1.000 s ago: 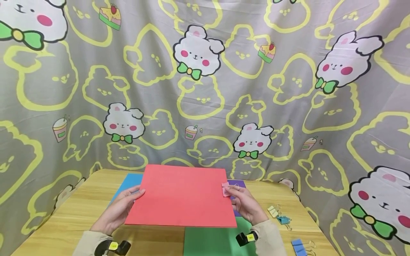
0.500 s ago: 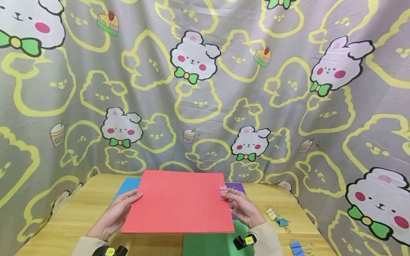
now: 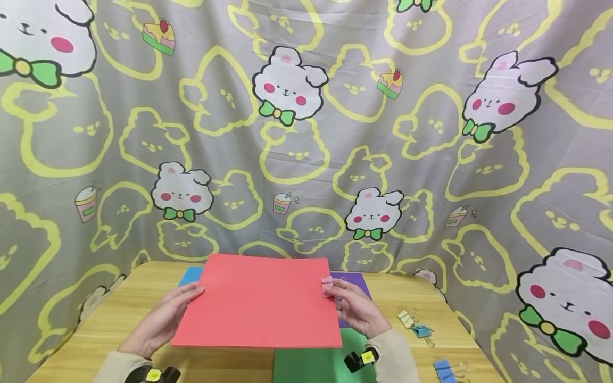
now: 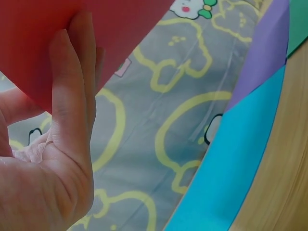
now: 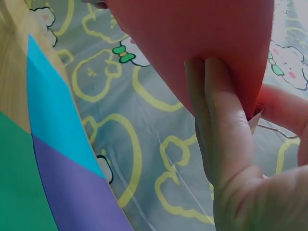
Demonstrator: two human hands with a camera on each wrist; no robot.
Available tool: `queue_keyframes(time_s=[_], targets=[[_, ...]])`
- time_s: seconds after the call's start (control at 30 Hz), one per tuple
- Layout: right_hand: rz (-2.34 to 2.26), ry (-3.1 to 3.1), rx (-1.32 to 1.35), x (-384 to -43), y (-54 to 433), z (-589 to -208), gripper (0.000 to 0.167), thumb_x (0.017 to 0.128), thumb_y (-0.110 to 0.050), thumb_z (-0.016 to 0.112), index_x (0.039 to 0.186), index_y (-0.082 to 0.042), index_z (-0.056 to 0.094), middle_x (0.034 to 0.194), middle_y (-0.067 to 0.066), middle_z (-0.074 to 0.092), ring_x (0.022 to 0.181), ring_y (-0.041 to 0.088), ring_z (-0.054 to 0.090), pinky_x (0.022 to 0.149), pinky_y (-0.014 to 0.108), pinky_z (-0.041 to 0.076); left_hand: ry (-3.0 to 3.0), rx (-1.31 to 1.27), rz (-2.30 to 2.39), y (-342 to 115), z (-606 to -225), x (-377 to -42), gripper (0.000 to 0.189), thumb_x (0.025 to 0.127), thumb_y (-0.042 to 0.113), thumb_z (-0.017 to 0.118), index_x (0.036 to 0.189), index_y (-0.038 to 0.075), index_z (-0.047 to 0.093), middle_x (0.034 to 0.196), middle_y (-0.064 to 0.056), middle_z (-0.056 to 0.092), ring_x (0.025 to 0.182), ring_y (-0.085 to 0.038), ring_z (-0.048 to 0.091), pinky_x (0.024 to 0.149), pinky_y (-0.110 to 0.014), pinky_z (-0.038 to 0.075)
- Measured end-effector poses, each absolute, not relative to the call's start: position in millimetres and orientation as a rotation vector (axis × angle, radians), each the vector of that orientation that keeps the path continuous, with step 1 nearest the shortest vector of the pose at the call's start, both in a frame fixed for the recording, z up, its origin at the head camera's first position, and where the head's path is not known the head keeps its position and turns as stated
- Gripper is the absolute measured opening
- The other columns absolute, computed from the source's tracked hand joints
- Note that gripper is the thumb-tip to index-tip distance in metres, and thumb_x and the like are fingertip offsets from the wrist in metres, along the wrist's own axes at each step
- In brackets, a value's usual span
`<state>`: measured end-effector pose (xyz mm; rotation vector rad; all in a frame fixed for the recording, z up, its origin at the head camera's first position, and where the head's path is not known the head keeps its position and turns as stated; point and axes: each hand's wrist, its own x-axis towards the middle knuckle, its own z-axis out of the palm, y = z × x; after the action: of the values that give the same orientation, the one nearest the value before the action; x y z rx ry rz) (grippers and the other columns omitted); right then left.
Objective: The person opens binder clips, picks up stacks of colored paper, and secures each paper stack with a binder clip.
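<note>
A red sheet of card (image 3: 261, 303) is held up above the table between both hands. At its left edge my left hand (image 3: 165, 319) pinches it, thumb on top and fingers flat against the underside, as the left wrist view shows. A pink binder clip (image 3: 327, 286) sits on the sheet's right edge. My right hand (image 3: 356, 308) grips that edge, with the thumb at the clip and fingers (image 5: 226, 110) against the sheet's underside.
Under the red sheet, blue (image 3: 190, 276), purple (image 3: 356, 282) and green (image 3: 311, 367) sheets lie on the wooden table (image 3: 124, 292). To the right lie a yellow binder clip (image 3: 406, 319), a teal one (image 3: 422, 331) and a blue one (image 3: 445, 371). A patterned curtain (image 3: 306, 159) surrounds the table.
Both hands have moved the red sheet a little to the left, covering more of the blue sheet. The head view has tilted slightly up. The grips look the same.
</note>
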<state>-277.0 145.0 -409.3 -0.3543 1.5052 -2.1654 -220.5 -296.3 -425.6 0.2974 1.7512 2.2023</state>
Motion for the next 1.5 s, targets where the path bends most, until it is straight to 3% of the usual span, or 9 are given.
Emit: queue_keyframes(time_s=[0.2,0.5,0.6,0.7,0.8,0.87,1.03,1.3,1.5], targets=[[-2.165,1.456,-0.320,-276,138,-406,0.019,0.106,-0.010,0.057,0.124,-0.010,0.059,0.099,-0.003,0.072,0.087,0.008,0.073,0.082,0.028,0.063,1.864,0.234,2.155,-304,-421,-216,0.079,0.113,0.034,0.040,0.160,-0.006,-0.010,0.127,0.015,0.059,0.108,-0.002,0.067,0.095,-0.031,0.060],[-2.118,1.477,-0.325,-273,126,-408,0.029,0.105,-0.011,0.059,0.133,-0.005,0.054,0.102,-0.002,0.072,0.089,0.010,0.074,0.083,0.029,0.063,1.874,0.167,2.137,-319,-420,-207,0.086,0.112,0.036,0.043,0.159,-0.006,-0.016,0.123,0.015,0.061,0.104,-0.004,0.071,0.092,-0.032,0.061],[-2.098,1.484,-0.335,-272,122,-409,0.030,0.104,-0.012,0.061,0.133,-0.005,0.056,0.102,-0.002,0.073,0.090,0.010,0.074,0.082,0.030,0.063,1.937,0.122,2.095,-323,-420,-205,0.088,0.112,0.038,0.042,0.160,-0.007,-0.016,0.140,-0.002,0.055,0.104,-0.002,0.070,0.092,-0.032,0.061],[-2.086,1.489,-0.340,-272,116,-409,0.032,0.104,-0.013,0.061,0.134,-0.005,0.056,0.102,-0.001,0.072,0.090,0.010,0.074,0.081,0.030,0.063,1.995,0.076,2.051,-327,-420,-204,0.087,0.112,0.041,0.041,0.161,-0.006,-0.013,0.164,-0.026,0.026,0.110,-0.003,0.067,0.096,-0.034,0.059],[-2.069,1.486,-0.335,-271,111,-410,0.034,0.104,-0.013,0.061,0.136,-0.003,0.054,0.102,-0.001,0.072,0.090,0.011,0.074,0.081,0.030,0.063,2.041,0.034,2.016,-331,-421,-202,0.088,0.111,0.043,0.041,0.161,-0.007,-0.010,0.170,-0.031,-0.002,0.118,-0.004,0.061,0.097,-0.034,0.058],[-2.054,1.484,-0.335,-270,108,-411,0.037,0.104,-0.013,0.061,0.138,-0.002,0.053,0.104,0.000,0.073,0.091,0.012,0.074,0.082,0.031,0.063,2.052,0.027,2.009,-336,-421,-200,0.087,0.111,0.042,0.041,0.161,-0.008,-0.011,0.169,-0.032,-0.001,0.118,-0.005,0.061,0.097,-0.034,0.058],[-2.025,1.485,-0.349,-268,101,-413,0.038,0.104,-0.013,0.061,0.139,-0.001,0.052,0.103,0.000,0.073,0.092,0.012,0.075,0.082,0.031,0.063,1.970,0.124,2.033,-349,-424,-194,0.085,0.113,0.037,0.038,0.158,-0.010,-0.018,0.143,-0.008,0.055,0.110,-0.007,0.069,0.096,-0.037,0.060],[-2.003,1.491,-0.338,-262,90,-415,0.033,0.104,-0.013,0.060,0.134,-0.001,0.055,0.100,-0.001,0.072,0.088,0.011,0.074,0.081,0.030,0.063,1.936,0.135,2.011,-364,-425,-186,0.088,0.113,0.037,0.036,0.156,-0.010,-0.025,0.125,0.013,0.058,0.112,-0.009,0.070,0.097,-0.041,0.060],[-1.971,1.491,-0.354,-259,84,-420,0.027,0.105,-0.013,0.059,0.129,-0.002,0.059,0.099,-0.002,0.072,0.088,0.011,0.074,0.081,0.030,0.063,1.910,0.153,1.999,-372,-426,-180,0.088,0.114,0.036,0.034,0.154,-0.009,-0.029,0.123,0.014,0.063,0.113,-0.010,0.070,0.098,-0.041,0.059]])
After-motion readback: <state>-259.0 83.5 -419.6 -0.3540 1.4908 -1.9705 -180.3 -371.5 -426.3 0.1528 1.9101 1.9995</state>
